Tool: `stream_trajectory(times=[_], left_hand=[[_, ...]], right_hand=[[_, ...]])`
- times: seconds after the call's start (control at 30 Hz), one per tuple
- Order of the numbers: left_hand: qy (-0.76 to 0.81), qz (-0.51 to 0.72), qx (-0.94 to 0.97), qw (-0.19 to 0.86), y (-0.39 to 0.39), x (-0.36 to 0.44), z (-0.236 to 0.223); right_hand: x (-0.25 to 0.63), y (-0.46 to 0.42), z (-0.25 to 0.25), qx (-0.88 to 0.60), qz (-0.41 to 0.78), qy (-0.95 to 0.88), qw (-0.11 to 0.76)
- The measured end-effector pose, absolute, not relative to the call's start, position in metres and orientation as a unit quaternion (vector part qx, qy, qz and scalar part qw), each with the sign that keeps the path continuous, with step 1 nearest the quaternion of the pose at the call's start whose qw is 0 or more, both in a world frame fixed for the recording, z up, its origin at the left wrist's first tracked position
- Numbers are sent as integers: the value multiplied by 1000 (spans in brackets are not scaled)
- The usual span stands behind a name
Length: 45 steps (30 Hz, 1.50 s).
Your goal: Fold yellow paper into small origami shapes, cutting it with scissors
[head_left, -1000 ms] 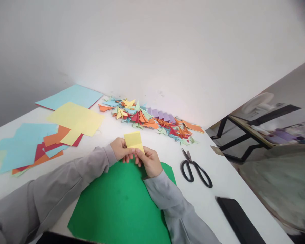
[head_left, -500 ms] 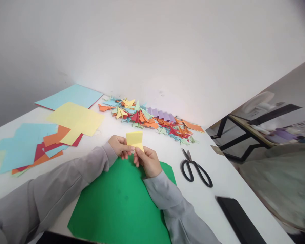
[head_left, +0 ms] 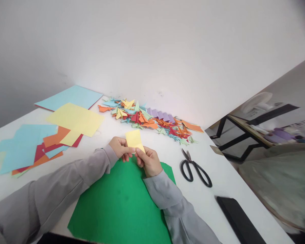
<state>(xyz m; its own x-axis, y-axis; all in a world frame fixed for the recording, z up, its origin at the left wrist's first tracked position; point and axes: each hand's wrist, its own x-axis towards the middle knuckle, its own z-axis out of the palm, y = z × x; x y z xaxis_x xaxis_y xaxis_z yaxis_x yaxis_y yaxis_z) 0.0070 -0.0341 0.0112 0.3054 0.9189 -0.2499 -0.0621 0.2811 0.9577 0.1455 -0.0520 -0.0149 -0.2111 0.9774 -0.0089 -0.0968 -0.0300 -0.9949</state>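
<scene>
A small piece of yellow paper [head_left: 134, 139] with a crease across it is held up between both hands, over the far edge of a green sheet [head_left: 117, 206]. My left hand [head_left: 120, 148] pinches its lower left side between thumb and fingers. From the right, my right hand [head_left: 150, 160] grips the lower right corner, thumb on top. The two thumb tips nearly meet at the crease. Some fingers are hidden behind the paper.
Folded paper planes [head_left: 142, 118] lie heaped along the wall. Scissors [head_left: 191, 166] with black handles and a black flat object [head_left: 240, 220] are at the right. Loose blue paper [head_left: 30, 145], a yellow sheet [head_left: 78, 118] and a larger blue sheet [head_left: 71, 96] lie left.
The yellow paper has opened flatter at its crease and tilted slightly. Both hands stay in nearly the same place, still gripping it.
</scene>
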Motion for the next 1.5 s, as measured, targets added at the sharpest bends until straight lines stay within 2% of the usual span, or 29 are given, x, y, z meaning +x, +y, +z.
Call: stream_trajectory(times=[0.3,0.53,0.8,0.93,1.1,1.3,1.5], left_hand=[[451,380,455,667,-29,4,8],[415,317,460,718,-33,6,14],[448,343,458,687,-32,4,14],[481,380,421,669,-29,3,17],[456,394,381,701,-25,0,19],[433,406,359,720,-23,-1,15],[411,417,357,728,-21,-1,9]], right_hand=[[145,-52,-17,-448,567,-503,474],[143,-53,-13,-441,572,-519,458],[144,-55,-12,-472,552,-520,450],[143,-54,-13,-453,578,-497,461],[143,-54,-12,-434,602,-481,467],[144,-55,-14,-435,546,-522,491],[144,-53,-16,-436,548,-504,506]])
